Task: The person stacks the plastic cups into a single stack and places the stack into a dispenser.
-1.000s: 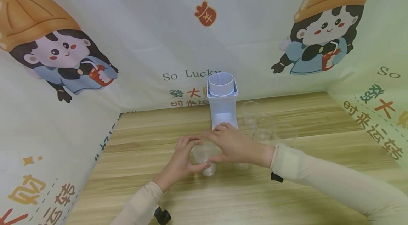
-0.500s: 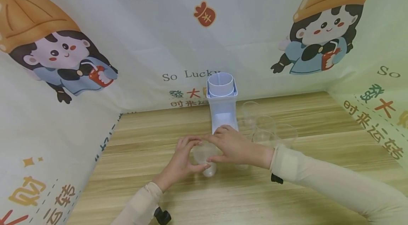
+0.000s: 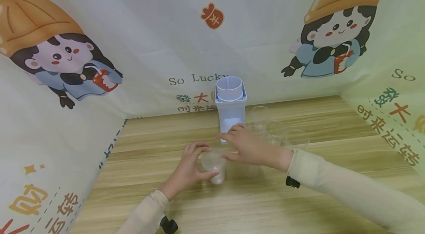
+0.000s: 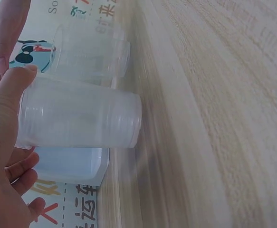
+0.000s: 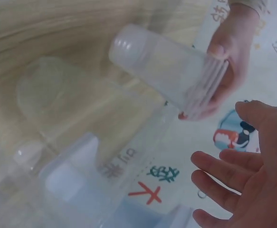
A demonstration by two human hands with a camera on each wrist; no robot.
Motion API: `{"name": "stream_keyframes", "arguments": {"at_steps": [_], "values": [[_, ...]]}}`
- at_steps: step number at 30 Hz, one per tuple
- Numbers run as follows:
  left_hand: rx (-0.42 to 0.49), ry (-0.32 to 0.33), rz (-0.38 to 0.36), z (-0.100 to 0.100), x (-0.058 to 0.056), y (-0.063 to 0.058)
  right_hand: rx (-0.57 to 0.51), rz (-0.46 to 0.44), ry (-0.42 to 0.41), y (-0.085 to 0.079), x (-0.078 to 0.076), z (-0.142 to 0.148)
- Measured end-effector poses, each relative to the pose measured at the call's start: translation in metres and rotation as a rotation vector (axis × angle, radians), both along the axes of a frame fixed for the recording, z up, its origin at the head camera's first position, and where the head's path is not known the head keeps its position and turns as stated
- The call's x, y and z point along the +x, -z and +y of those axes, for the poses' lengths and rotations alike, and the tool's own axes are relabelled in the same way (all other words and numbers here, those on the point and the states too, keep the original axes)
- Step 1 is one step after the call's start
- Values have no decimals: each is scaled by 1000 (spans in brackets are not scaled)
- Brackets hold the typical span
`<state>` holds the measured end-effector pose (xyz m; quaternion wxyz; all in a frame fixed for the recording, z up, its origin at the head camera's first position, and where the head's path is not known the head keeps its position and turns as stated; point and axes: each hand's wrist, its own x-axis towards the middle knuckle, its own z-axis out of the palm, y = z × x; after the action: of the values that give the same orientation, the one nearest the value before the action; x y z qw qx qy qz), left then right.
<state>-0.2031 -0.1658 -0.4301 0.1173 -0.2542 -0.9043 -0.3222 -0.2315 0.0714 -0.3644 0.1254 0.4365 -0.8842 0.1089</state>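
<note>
The stack of clear, tapered plastic cups (image 3: 212, 161) was located at the middle of the pale wood-grain worktop (image 3: 142, 160), in front of a pale blue plastic dispenser (image 3: 232, 110). Several rims nested at its wide end, which faced upward; the narrow base pointed down, slightly tilted. Whether the base touched the worktop could not be established. Wood grain ran from the stack leftward and toward the wearer, leaving room on those sides; room on the right was taken up by the right hand (image 3: 254, 148).

The dispenser had a round, open-topped tube set in a square collar, above a smooth body that narrowed below the collar. Just right of it, a group of clear round plastic cups (image 3: 276, 129) stood close together, partly hidden by the right arm. The rear and side edges of the worktop met a white printed sheet (image 3: 149, 42) with faint creases, cartoon figures and lettering.

The left hand (image 3: 187, 166) held the stack near its rims, thumb on one side and fingers curled round the other. The right hand was spread fairly wide, fingers slightly bent, near the stack and gripping nothing. Both sleeves were cream fabric.
</note>
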Motion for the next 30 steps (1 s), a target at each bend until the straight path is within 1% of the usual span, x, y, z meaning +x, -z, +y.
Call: {"name": "stream_keyframes", "arguments": {"at_steps": [6, 9, 12, 15, 19, 21, 22, 30], "values": [[-36, -19, 20, -1, 0, -1, -9, 6, 83, -15, -5, 15], [-51, -24, 28, -1, 0, -1, -19, -3, 101, -19, -5, 24], [-59, -21, 30, -1, 0, -2, 0, -41, 109, -21, -4, 35], [-63, -20, 31, -2, 1, -3, 50, -74, 87, -19, -2, 45], [-65, -33, 35, -4, 2, -3, 110, -130, 31, -12, -2, 51], [-66, -34, 42, -4, 2, -3, 128, -169, 21, -9, -2, 54], [-71, -34, 47, -4, 2, -3, 136, -175, 15, -7, -2, 56], [-78, -18, 49, -1, 1, -3, 134, -199, -16, -4, -4, 67]]}}
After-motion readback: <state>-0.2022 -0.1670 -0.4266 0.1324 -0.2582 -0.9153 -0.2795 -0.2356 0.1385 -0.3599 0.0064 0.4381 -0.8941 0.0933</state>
